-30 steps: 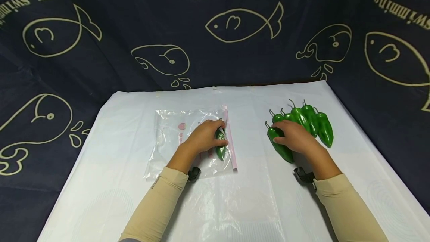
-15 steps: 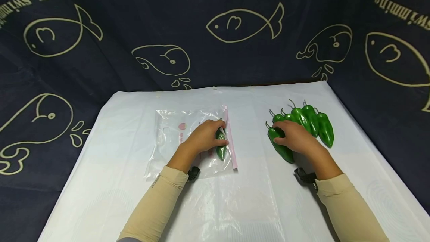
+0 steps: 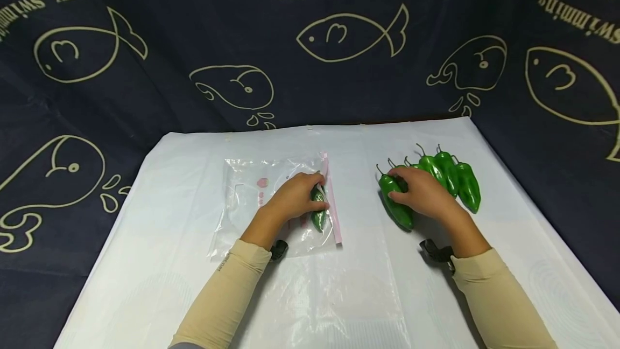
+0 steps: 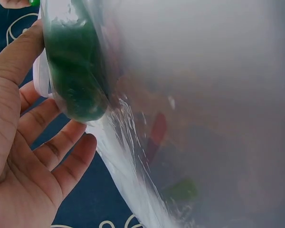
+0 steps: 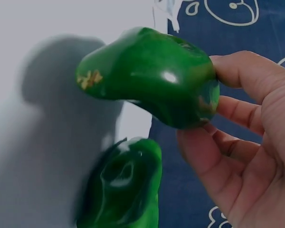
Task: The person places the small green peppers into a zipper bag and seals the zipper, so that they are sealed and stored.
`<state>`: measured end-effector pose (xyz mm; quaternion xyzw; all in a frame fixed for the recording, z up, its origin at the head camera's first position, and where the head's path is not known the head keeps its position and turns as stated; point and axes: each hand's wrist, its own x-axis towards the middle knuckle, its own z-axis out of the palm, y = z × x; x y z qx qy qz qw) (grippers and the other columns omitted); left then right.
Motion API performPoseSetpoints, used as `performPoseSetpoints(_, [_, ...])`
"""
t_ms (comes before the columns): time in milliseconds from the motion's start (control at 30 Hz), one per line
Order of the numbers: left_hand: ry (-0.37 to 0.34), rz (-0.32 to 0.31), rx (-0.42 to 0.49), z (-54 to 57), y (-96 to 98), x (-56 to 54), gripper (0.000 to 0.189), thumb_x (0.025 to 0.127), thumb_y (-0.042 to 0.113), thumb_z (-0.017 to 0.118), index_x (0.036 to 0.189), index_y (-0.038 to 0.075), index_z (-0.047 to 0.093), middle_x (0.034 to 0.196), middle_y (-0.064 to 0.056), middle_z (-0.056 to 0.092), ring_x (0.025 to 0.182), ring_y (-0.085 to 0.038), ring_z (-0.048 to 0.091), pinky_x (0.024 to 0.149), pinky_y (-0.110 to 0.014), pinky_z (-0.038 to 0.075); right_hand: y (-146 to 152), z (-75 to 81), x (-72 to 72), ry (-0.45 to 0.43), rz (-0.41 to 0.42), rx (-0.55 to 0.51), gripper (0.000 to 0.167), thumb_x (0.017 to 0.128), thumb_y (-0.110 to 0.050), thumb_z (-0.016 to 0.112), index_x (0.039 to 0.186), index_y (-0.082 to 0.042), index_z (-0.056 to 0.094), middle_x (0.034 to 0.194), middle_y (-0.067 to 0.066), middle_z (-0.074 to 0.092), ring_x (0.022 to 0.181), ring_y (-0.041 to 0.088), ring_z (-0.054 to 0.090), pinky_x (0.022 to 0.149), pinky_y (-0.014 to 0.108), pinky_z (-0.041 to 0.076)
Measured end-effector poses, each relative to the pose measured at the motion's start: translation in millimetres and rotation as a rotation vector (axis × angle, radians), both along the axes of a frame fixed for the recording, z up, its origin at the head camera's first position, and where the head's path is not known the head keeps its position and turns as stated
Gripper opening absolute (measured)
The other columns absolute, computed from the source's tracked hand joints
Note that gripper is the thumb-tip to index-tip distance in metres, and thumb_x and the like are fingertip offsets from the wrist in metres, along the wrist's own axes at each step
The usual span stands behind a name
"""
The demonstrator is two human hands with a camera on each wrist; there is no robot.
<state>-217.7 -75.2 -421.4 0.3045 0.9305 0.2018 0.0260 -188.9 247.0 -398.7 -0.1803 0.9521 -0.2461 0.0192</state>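
My left hand (image 3: pixel 293 194) grips the clear plastic zip bag (image 3: pixel 242 206) near its pink zip edge (image 3: pixel 335 225). Inside the bag, right under these fingers, is a green pepper (image 3: pixel 317 217). The left wrist view shows that pepper (image 4: pixel 76 71) through the film, with the thumb against it and the other fingers of the left hand (image 4: pixel 38 166) loosely spread. My right hand (image 3: pixel 426 193) pinches another green pepper (image 3: pixel 396 211) between thumb and fingers. In the right wrist view this pepper (image 5: pixel 142 78) shows its blunt tip, brownish at the end.
Several more green peppers (image 3: pixel 467 187) lie side by side at the right of the white-covered table (image 3: pixel 160 220), stems pointing back. One pepper (image 5: pixel 128 185) shows below the held one in the right wrist view. A dark fish-print cloth (image 3: pixel 339 96) hangs behind.
The right hand has shifted slightly left with its pepper, drawing it away from the others. The left hand and the bag stay in place.
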Motion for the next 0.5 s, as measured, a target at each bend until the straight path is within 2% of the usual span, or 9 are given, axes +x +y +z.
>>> performPoseSetpoints(233, [-0.003, -0.005, -0.014, -1.3, -0.8, -1.2, 0.05, 0.08, 0.045, 0.082, 0.114, 0.017, 0.059, 0.093, 0.003, 0.063, 0.089, -0.015, 0.056, 0.082, -0.034, 0.047, -11.4, -0.3, -2.1, 0.029, 0.017, -0.02, 0.048, 0.088, -0.019, 0.075, 0.13, -0.001, 0.058, 0.121, 0.021, 0.063, 0.11, 0.037, 0.059, 0.089, 0.053, 0.047])
performPoseSetpoints(500, [-0.001, -0.002, -0.021, -1.4, -1.5, -0.7, 0.052, 0.08, 0.046, 0.081, 0.116, 0.016, 0.058, 0.098, 0.002, 0.065, 0.098, -0.017, 0.058, 0.087, -0.036, 0.047, -25.9, -4.0, -5.5, 0.027, 0.011, -0.073, 0.048, 0.088, -0.019, 0.076, 0.129, -0.004, 0.059, 0.118, 0.018, 0.064, 0.104, 0.036, 0.062, 0.081, 0.049, 0.05])
